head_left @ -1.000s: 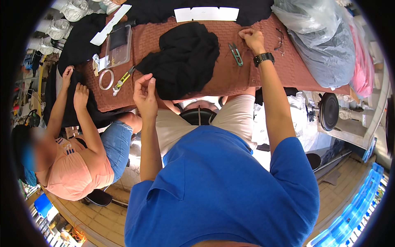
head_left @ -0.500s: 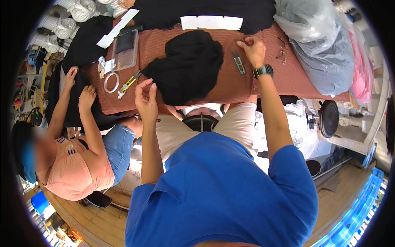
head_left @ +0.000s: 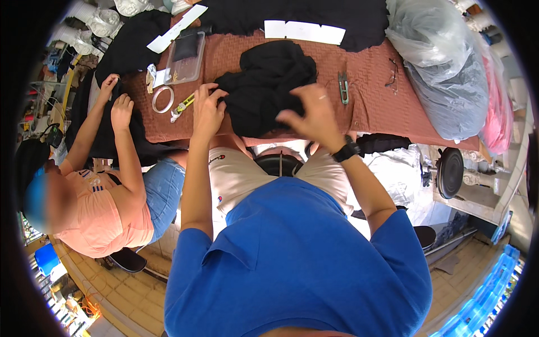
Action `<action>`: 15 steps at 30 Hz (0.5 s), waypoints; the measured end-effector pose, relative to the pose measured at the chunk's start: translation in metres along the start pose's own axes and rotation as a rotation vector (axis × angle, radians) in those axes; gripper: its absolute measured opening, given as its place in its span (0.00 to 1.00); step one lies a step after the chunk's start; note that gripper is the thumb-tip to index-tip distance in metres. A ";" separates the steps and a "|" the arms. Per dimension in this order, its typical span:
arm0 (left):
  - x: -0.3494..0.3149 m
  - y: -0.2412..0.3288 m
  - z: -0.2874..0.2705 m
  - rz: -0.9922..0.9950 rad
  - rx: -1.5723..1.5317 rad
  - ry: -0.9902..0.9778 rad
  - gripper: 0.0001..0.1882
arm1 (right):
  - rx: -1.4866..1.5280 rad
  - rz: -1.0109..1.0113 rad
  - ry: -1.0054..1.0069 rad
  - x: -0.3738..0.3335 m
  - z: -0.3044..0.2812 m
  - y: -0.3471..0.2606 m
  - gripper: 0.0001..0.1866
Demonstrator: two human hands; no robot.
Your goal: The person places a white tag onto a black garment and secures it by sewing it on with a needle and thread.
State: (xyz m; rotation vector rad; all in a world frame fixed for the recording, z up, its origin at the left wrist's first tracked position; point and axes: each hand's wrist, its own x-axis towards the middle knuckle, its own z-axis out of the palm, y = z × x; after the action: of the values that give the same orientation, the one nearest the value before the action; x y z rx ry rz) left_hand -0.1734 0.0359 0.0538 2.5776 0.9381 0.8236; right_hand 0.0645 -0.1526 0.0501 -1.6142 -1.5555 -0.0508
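Note:
A bunched black cloth lies near the front edge of the brown-covered table. At its left edge, the bent fingers of my left hand close on the fabric. My right hand is open over the cloth's right side, thumb apart from the fingers, and it holds nothing. That wrist wears a black watch. Green-handled thread snips lie to the right of the cloth. A yellow cutter lies just left of my left hand, beside a white ring-shaped roll.
A clear plastic box and white notched strips lie farther back. Eyeglasses rest at right, near a large plastic bag of dark material. On the left, a seated person handles black fabric.
My right hand has come from beside the snips leftward and nearer, over the cloth, and opened. My left hand has moved up to the cloth's edge. The view has shifted slightly.

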 end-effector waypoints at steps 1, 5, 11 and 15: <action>0.010 -0.002 0.001 0.043 0.008 -0.022 0.13 | -0.031 0.026 -0.069 -0.008 0.011 -0.014 0.31; 0.039 -0.008 -0.032 -0.063 -0.414 -0.179 0.05 | 0.190 0.097 -0.130 -0.009 0.015 0.021 0.11; 0.060 0.066 -0.063 -0.020 -0.737 -0.538 0.18 | 0.674 0.214 -0.194 0.079 -0.046 -0.030 0.12; 0.067 0.033 0.003 -0.047 -0.341 -0.692 0.19 | 0.777 0.422 0.027 0.081 -0.040 0.011 0.15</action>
State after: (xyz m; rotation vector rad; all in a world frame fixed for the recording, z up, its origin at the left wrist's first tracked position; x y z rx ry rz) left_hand -0.1130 0.0546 0.0936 2.2630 0.5763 0.0344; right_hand 0.1121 -0.1100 0.1146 -1.2498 -0.9866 0.6742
